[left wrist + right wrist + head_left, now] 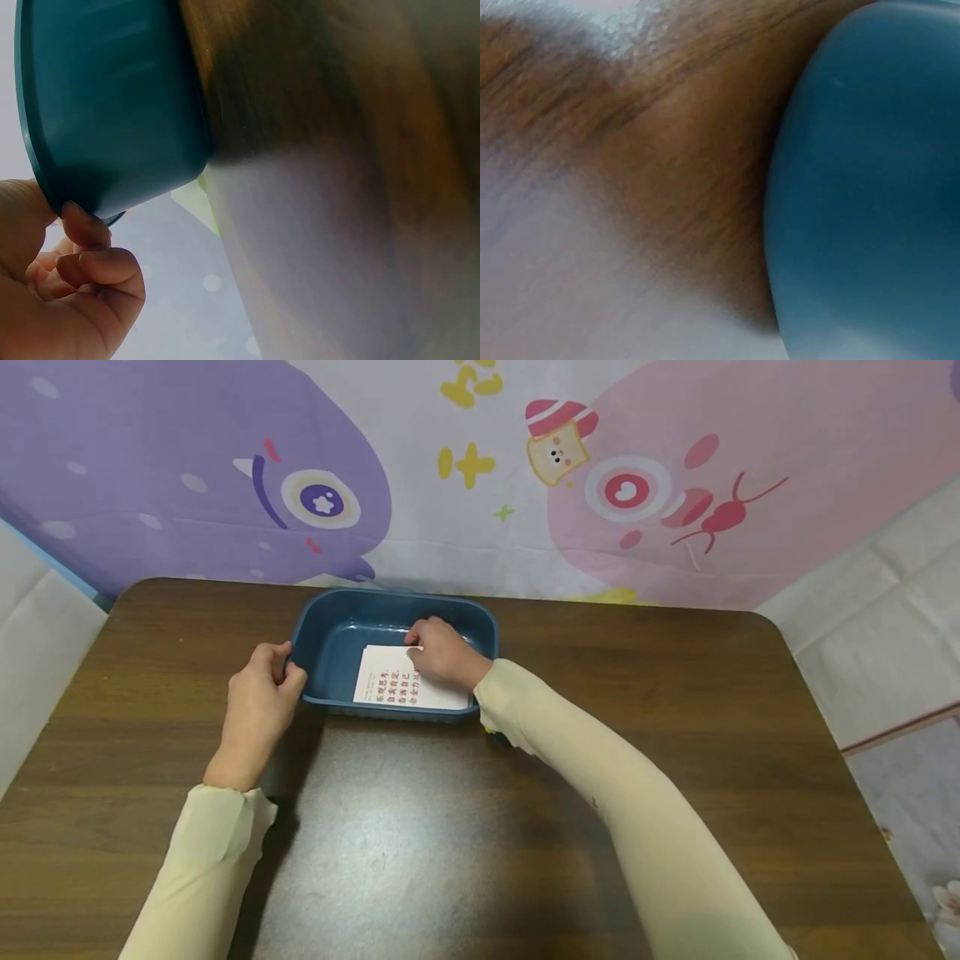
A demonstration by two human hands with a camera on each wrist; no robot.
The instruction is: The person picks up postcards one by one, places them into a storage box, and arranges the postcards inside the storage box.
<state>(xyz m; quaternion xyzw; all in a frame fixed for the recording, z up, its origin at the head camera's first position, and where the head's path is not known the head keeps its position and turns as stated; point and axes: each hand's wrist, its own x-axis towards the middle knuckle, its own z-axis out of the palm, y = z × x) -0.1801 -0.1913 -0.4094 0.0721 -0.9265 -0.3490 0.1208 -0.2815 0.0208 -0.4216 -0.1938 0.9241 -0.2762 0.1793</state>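
Observation:
A dark blue rectangular plastic basin (327,652) stands near the table's back edge. My left hand (258,706) pinches its left rim between thumb and fingers; the left wrist view shows the fingers (88,227) curled at the rim, against the basin's outer wall (120,97). My right hand (446,653) reaches inside the basin over the right wall and pinches the upper edge of white cards (390,681) printed with red Chinese characters. Their lower edge lies along the basin's front wall. In the right wrist view only the basin's outer side (870,187) shows, not the hand.
The brown wooden table (420,860) extends to the front and both sides. A small dark object (498,739) lies partly under the right sleeve, too hidden to name. Behind the table hangs a cartoon-printed cloth (450,543).

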